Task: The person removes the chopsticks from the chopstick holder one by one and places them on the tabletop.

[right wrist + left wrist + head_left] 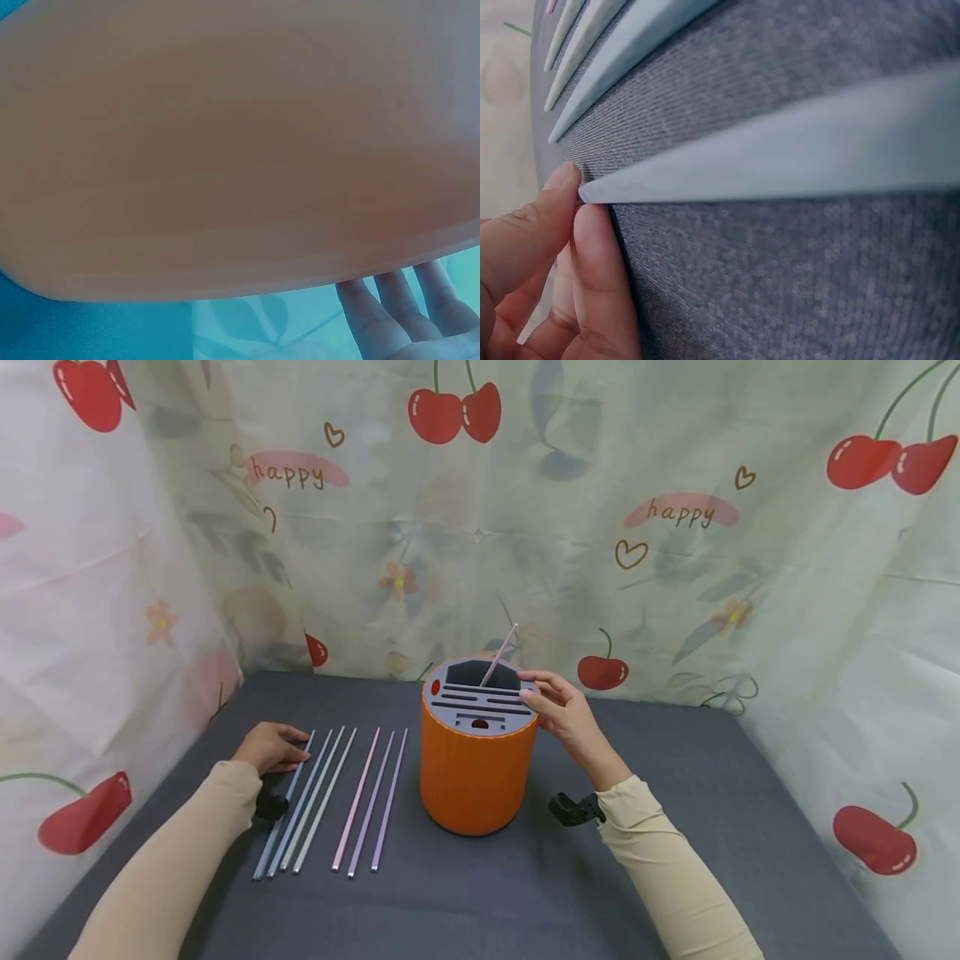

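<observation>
My left hand (272, 748) pinches the thin far tip of the leftmost blue chopstick (283, 810) between thumb and finger; the left wrist view shows that blue chopstick (780, 154) close up, lying along the dark cloth. Several more chopsticks lie side by side to its right, from pale blue and pale green to a pink chopstick (356, 797) and two purple ones. An orange cylindrical utensil holder (477, 781) with a grey slotted top stands upright beside them. One pinkish chopstick (500, 654) leans in its rear opening. My right hand (564, 714) holds the holder's right rim.
Dark grey cloth (675, 827) covers the table. Behind it and along both sides hang pale curtains (480, 535) printed with cherries. A black wrist strap (576, 810) sits on the right wrist.
</observation>
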{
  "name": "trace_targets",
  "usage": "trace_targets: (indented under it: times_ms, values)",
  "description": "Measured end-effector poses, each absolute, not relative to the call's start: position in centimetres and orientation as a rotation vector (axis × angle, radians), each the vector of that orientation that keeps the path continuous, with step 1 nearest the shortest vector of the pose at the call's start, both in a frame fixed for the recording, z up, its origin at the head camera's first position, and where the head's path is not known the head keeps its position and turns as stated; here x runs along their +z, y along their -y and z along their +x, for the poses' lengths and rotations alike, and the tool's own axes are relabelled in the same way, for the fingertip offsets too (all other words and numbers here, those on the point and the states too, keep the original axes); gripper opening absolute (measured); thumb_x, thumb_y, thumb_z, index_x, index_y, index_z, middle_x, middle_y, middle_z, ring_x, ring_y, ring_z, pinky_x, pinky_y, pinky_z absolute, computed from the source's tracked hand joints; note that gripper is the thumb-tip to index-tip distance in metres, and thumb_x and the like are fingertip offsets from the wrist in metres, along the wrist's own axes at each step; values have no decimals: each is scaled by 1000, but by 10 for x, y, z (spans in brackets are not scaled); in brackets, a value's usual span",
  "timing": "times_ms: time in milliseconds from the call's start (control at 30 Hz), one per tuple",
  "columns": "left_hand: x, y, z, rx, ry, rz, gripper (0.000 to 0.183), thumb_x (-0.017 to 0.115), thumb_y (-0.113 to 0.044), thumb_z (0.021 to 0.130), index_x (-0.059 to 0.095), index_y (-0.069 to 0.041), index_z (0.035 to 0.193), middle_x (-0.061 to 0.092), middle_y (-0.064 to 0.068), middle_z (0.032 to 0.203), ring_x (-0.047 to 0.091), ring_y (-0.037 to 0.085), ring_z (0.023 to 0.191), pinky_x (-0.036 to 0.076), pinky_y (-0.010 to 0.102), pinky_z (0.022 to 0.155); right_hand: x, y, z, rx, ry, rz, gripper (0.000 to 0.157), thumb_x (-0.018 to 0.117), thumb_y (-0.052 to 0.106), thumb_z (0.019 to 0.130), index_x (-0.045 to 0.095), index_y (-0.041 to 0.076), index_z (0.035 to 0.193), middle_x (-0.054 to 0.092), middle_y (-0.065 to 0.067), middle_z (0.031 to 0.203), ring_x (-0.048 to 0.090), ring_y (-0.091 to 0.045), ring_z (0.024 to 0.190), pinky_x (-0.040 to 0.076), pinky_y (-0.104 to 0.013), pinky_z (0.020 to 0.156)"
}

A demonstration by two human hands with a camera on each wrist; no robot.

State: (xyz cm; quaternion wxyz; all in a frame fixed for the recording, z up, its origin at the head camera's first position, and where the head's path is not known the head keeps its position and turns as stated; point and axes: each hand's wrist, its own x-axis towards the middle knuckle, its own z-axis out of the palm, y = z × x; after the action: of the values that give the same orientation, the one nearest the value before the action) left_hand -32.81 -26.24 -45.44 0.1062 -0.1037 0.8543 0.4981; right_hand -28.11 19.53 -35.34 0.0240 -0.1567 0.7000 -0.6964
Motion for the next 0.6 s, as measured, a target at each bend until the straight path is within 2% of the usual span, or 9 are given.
trace_targets:
  times_ms: [200,300,400,467,600]
  values:
    - [-446,263,-329,1462,-2529,-292,45,72,-1,84,55,13,124,62,19,101,65,10,65,60,27,62,-353,-194,-281,-2160,-2152,-482,39,61,21,96,53,9,132,58,-5,119,60,-17,103,55,-28,88]
    - [-427,254,-335,1457,-2538,-262,47,68,-6,89,52,10,130,60,25,115,67,17,81,60,28,72,-352,-195,-280,-2159,-2156,-476,40,62,21,96,53,9,133,58,-5,118,60,-17,103,56,-28,88]
    - [-393,235,-341,1511,-2534,-167,50,64,-13,94,48,6,137,54,27,130,65,23,100,59,31,83,-351,-195,-279,-2156,-2168,-474,40,61,21,96,53,9,133,58,-4,116,59,-17,102,56,-28,87]
    - [-365,218,-344,1589,-2511,-45,51,61,-15,96,44,5,140,50,28,134,64,20,102,57,31,89,-351,-195,-279,-2156,-2170,-475,39,61,21,96,53,9,133,58,-3,116,59,-17,102,56,-28,87]
    - [-306,176,-344,1804,-2411,151,49,59,-11,97,44,4,140,52,22,127,63,7,89,55,28,91,-351,-194,-279,-2157,-2162,-487,39,61,20,96,53,9,132,58,-3,117,60,-17,102,56,-28,87]
